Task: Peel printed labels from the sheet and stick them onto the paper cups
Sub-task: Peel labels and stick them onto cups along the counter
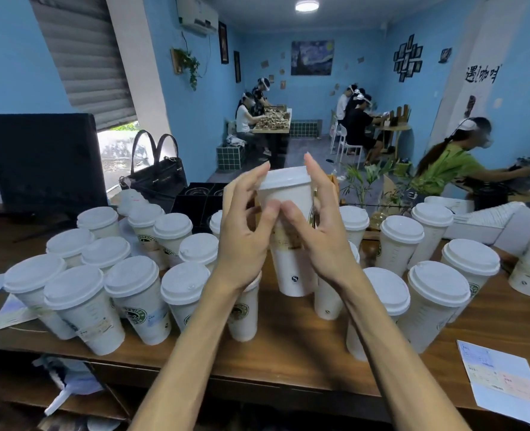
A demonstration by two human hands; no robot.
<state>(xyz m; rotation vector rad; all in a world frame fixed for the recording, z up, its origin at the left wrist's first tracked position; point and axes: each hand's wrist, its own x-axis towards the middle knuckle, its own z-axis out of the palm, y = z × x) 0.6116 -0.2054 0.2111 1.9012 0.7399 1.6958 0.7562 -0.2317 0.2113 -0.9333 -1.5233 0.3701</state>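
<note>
White paper, matte and lidded: that is the cup (291,231) held up in the centre of the frame, lifted clear of the wooden counter (288,346) and tilted slightly so its base leans toward the camera. The left hand (245,231) and right hand (322,234) flank it, fingers curled round its sides, so each grip is closed on the cup, and both thumbs meet on its near face. Under the thumbs lies a pale tan patch that looks like a label (288,241), though blur hides its print and edges.

The step in hand appears to be pressing that label flat. To do it well, I would keep the fingers bracing the back of the cup while the thumbs slide outward from the middle, chasing air to the edges; the wall is thin paper and tapered, so firm squeezing could dent it, and a label laid on a taper tends to wrinkle at one corner. The lid (284,178) sits near the fingertips and could pop if pushed.

The cup is tall and narrowing downward, with a small dark mark near its base and a sliver of green and gold logo on its right side. Many like cups stand in the lower left, in the middle under the wrists and across the right. A label sheet (503,384) with pastel blocks lies at the lower right corner.
</note>
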